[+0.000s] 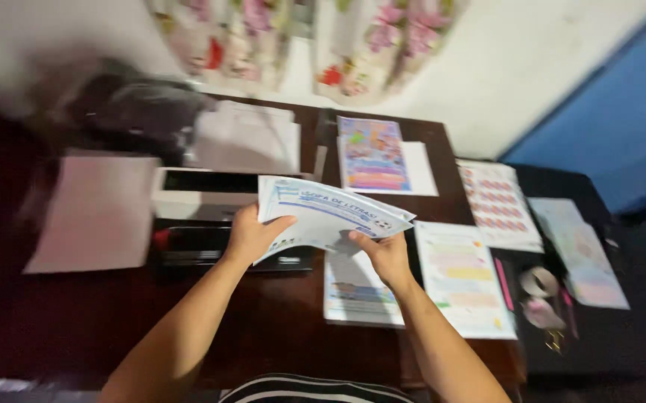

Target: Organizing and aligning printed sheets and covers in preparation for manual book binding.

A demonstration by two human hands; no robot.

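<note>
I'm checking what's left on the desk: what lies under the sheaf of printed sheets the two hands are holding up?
Below the sheaf of sheets, held by left hand and right hand, lie a printed sheet on the dark table and part of a black-and-white machine. Their covered parts are hidden.

We look down on a dark brown wooden table (pixel 278 328). On its left part lies a pale blank sheet (pixel 99 213); just beside it stands a white and black printer (pixel 203 216), with a stack of white paper (pixel 248 138) behind it. Toward the far edge rests a colourful printed sheet (pixel 371 153) on a white page (pixel 421 170). Near the front lie a printed worksheet (pixel 356 295) and, beside it, a sheet with pastel bands (pixel 463 277). Further right we note a sheet of red-patterned rows (pixel 498 205), a pale sheet (pixel 584 254) and a tape roll (pixel 539 282); detail is blurred
</note>
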